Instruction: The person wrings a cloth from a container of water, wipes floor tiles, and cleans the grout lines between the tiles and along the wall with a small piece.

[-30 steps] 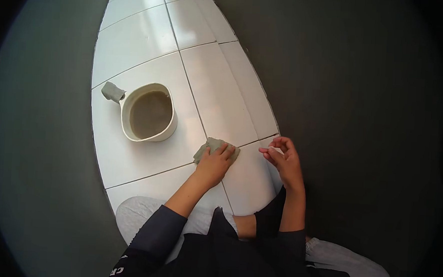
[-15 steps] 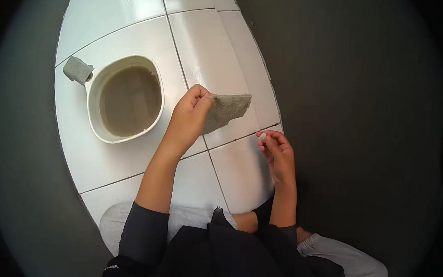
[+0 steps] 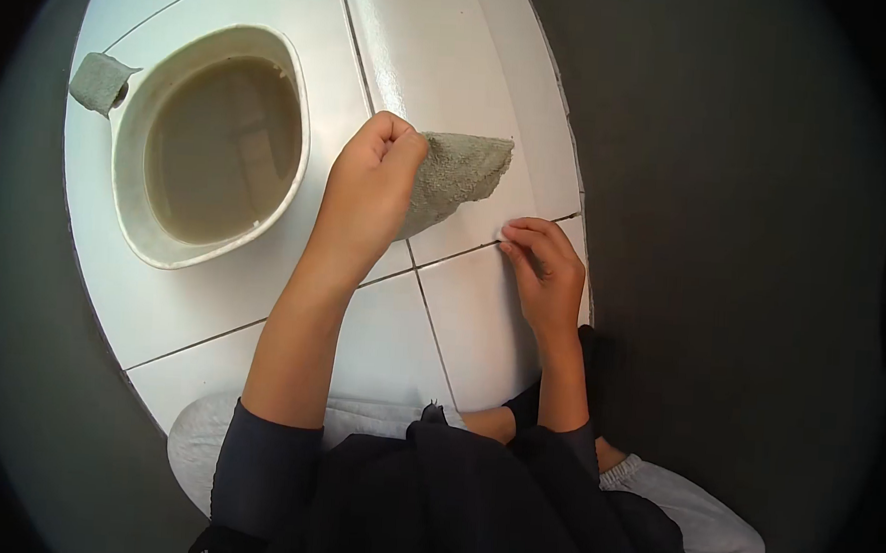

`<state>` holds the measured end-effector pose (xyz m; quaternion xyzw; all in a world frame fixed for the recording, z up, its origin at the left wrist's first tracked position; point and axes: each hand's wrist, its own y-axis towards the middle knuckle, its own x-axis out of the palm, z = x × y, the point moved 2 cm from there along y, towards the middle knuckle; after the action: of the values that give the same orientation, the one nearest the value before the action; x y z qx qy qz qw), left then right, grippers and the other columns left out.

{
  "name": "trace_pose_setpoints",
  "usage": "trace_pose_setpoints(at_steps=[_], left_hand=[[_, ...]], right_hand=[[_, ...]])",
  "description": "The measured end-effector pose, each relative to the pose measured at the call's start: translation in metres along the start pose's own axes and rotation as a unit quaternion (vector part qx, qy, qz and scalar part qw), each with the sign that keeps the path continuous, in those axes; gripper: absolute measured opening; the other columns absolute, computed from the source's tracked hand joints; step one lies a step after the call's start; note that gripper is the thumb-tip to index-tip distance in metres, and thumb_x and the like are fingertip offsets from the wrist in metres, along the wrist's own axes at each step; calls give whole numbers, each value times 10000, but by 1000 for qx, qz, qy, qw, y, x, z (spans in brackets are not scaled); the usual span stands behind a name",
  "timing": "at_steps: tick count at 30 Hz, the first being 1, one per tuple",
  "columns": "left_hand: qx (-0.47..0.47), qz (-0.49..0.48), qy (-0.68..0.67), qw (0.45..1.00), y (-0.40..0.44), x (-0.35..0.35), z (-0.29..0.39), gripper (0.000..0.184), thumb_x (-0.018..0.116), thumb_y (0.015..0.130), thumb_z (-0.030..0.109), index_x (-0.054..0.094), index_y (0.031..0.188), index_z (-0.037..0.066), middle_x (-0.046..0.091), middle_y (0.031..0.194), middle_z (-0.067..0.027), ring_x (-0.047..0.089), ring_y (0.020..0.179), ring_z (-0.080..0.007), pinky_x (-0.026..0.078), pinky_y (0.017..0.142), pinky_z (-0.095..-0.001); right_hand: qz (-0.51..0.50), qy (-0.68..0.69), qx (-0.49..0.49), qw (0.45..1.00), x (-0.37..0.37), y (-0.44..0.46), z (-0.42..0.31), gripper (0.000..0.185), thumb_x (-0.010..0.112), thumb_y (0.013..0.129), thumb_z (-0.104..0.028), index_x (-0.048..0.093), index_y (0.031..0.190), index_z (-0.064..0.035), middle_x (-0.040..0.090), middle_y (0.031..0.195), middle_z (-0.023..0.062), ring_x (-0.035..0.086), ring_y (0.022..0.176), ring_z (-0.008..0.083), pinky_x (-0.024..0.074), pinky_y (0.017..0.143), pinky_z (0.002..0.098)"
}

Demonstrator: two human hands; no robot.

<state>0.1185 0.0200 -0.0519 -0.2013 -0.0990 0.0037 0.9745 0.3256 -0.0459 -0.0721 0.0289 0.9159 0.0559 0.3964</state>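
Observation:
My left hand [image 3: 373, 178] pinches one edge of a thin, rough grey-green piece [image 3: 458, 174], which hangs to the right of the fingers above the white tiles [image 3: 471, 308]. To the right and a little lower, my right hand [image 3: 510, 233] has its thumb and index fingertips close together; a small pale thing seems to show at the tips, too small to make out. Left of my left hand stands a white container [image 3: 290, 178] with murky brownish water in it.
A grey-green lump [image 3: 102, 83] sits on the container's handle at the upper left. Dark grey floor [image 3: 725, 241] lies beyond the tiles' right edge. My crossed legs in light grey trousers [image 3: 701, 510] are at the bottom.
My left hand has picked the grey-green piece up off the tiles by its edge. My right hand has shifted slightly up and left. The container looks larger and closer in view.

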Motion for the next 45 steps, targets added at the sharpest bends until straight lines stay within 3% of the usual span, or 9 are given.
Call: trace_pose_setpoints(at_steps=[9,11,16,21,25,29,34,38,45], left_hand=[[10,11,-2,1000,-1,2,0,187,485,874,214,495,797,43,462,712,20,393,668,-58,351,591,-228],[14,12,-8,1000,-1,3,1,190,484,875,213,499,801,40,466,715,18,397,671,-60,359,596,-231],[9,24,-11,1000,-3,1,3,189,486,875,212,513,814,35,491,738,6,422,695,-70,379,619,-237],[10,11,-12,1000,-2,4,4,193,490,873,216,513,820,32,502,749,-2,430,706,-72,382,627,-237],[-4,27,-5,1000,-5,-1,6,196,496,869,220,512,820,30,511,757,-7,432,708,-74,386,631,-239],[5,16,-18,1000,-4,5,8,196,496,869,220,513,822,30,513,762,-9,438,711,-80,391,636,-240],[7,36,-3,999,-3,-1,3,203,495,872,225,515,822,30,518,768,-10,447,709,-81,396,635,-248],[10,20,-22,1000,-5,6,10,200,493,869,222,517,820,30,517,764,-10,444,709,-80,392,635,-246],[15,29,-28,999,-3,2,5,190,487,867,220,512,808,41,493,740,5,420,701,-70,373,629,-237]], right_hand=[[24,-100,-91,991,-4,2,-2,159,692,716,34,660,859,-29,629,877,68,603,810,234,504,677,314],[-25,-86,-150,985,8,-3,-19,166,693,710,37,664,861,-26,631,883,68,601,804,223,502,678,315],[37,-108,-71,991,-9,3,0,119,703,726,20,663,831,-17,629,865,67,600,782,231,505,656,315],[-35,-99,-167,980,10,-6,-24,149,703,711,15,667,849,-30,632,872,69,596,788,232,503,674,315],[22,-140,-84,986,-10,5,0,136,690,728,20,674,853,-29,637,874,71,597,790,236,506,655,317],[-29,-113,-172,978,12,-6,-25,155,693,708,32,670,844,-39,630,870,74,597,798,235,501,678,318],[34,-149,-94,984,-8,3,0,149,686,709,39,671,840,-30,633,879,68,594,809,238,502,681,318],[-27,-129,-156,979,11,-7,-24,158,675,713,42,669,852,-33,637,890,66,594,806,244,504,683,321],[27,-143,-105,984,-1,-2,-3,164,677,707,41,665,851,-37,633,902,61,592,812,240,501,684,329]])
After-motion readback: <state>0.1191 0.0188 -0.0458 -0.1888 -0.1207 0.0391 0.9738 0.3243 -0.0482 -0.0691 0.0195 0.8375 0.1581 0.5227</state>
